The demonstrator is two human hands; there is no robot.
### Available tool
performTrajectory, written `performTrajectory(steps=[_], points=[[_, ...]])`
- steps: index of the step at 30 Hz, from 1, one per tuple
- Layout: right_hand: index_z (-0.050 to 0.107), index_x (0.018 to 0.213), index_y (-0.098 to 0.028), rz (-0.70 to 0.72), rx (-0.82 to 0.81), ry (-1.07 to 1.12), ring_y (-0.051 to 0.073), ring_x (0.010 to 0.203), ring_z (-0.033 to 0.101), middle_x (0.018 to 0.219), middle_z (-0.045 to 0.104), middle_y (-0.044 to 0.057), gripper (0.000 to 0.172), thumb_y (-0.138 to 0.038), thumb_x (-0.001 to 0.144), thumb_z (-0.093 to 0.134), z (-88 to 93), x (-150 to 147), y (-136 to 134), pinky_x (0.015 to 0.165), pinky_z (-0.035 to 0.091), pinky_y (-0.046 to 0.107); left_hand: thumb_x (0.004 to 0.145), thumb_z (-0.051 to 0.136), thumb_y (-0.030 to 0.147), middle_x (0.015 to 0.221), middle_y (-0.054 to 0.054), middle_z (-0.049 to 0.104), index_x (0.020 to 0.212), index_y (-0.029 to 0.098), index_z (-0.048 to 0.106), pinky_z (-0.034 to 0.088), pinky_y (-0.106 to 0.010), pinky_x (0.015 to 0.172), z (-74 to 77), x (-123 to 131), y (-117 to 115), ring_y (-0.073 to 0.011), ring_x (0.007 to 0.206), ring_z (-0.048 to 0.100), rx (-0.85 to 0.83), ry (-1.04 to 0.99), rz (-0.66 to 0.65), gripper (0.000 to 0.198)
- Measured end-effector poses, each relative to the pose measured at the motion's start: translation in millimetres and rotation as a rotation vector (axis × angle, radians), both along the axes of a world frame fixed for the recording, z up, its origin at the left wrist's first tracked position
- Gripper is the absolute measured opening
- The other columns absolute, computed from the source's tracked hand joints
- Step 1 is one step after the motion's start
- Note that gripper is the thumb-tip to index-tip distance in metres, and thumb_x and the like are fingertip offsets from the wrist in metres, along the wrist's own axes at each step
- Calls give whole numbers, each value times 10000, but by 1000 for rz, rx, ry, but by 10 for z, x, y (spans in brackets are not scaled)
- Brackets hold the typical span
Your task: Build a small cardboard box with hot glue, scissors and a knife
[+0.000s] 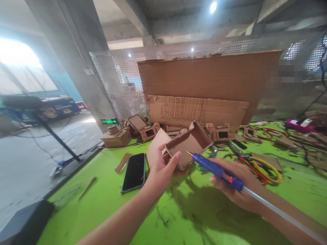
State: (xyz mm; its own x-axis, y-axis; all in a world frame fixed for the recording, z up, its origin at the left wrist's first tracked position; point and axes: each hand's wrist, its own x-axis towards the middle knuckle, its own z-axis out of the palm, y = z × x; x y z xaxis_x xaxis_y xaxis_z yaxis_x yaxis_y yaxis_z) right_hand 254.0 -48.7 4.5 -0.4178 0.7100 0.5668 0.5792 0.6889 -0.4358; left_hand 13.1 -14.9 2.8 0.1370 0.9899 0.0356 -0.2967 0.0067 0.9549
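Note:
My left hand (161, 166) grips a small open cardboard tray (189, 143) by its near wall, thumb on the outside, tilting its inside toward me. My right hand (236, 185) is closed around a blue hot glue gun (217, 170) with a clear glue stick (276, 211) sticking out behind. The gun's copper nozzle points at the tray's inner floor, almost touching it. Both hands hover above a green table (109, 200).
A black phone (134, 172) lies left of my hand beside a flat cardboard piece (157, 146). Several small cardboard models (116, 136) and large cardboard sheets (209, 85) line the back. Yellow and red cables (265, 168) and scraps lie at right. The table's left edge drops to the floor.

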Motion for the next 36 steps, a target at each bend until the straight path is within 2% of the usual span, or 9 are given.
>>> performTrajectory(steps=[4, 10, 15, 23, 25, 27, 30, 36], points=[[615, 1339, -261, -7, -5, 3, 189, 675, 705, 891, 757, 41, 366, -399, 1000, 608, -10, -17, -2, 607, 529, 256, 842, 803, 426, 1354, -154, 645, 1420, 299, 369, 684, -446, 773, 18, -11, -2, -299, 1051, 741, 20, -3, -52, 733], [630, 1297, -259, -15, -14, 24, 170, 620, 661, 798, 711, 9, 332, -400, 996, 618, 18, -10, -12, 591, 509, 247, 874, 779, 332, 1364, -161, 616, 1438, 277, 336, 686, -434, 782, 28, -28, -9, -330, 1155, 690, 97, 41, -98, 719], [642, 1277, -272, -7, -62, 7, 157, 600, 633, 772, 687, -7, 304, -402, 1004, 605, 51, -14, -13, 562, 485, 239, 922, 720, 312, 1340, -145, 608, 1470, 304, 291, 687, -449, 771, 1, -45, -4, -322, 1115, 703, 101, 53, -138, 697], [639, 1275, -261, -11, -49, 19, 175, 623, 652, 806, 719, 13, 315, -420, 1005, 601, 17, -20, 5, 583, 495, 254, 896, 740, 280, 1270, -98, 631, 1472, 335, 308, 677, -426, 798, -53, -73, -1, -292, 1109, 690, 147, 78, -174, 722], [646, 1208, -255, -12, -72, 22, 169, 615, 647, 782, 708, 3, 272, -426, 1002, 603, 19, -26, -3, 578, 488, 250, 901, 732, 259, 1284, -90, 623, 1474, 345, 299, 673, -411, 799, -77, -74, -1, -276, 1092, 690, 164, 80, -183, 723], [651, 1039, -249, -14, -121, 43, 164, 581, 627, 718, 677, -12, 209, -446, 1006, 588, 24, -37, -16, 555, 473, 250, 905, 724, 244, 1287, -84, 620, 1483, 351, 288, 668, -392, 796, -98, -72, -3, -259, 1067, 690, 180, 90, -185, 732], [594, 838, -257, -49, -205, 94, 175, 551, 620, 641, 650, -19, 291, -482, 1017, 552, 26, -58, -37, 523, 465, 266, 912, 703, 230, 1325, -90, 612, 1494, 347, 292, 663, -354, 753, -112, -70, -8, -249, 1047, 684, 195, 113, -172, 723], [585, 758, -259, -76, -230, 106, 189, 619, 670, 664, 662, 0, 387, -530, 1024, 510, 17, -92, -60, 517, 495, 268, 893, 682, 179, 1403, -114, 593, 1504, 324, 316, 651, -334, 757, -108, -88, -22, -283, 1137, 659, 220, 113, -185, 727]])
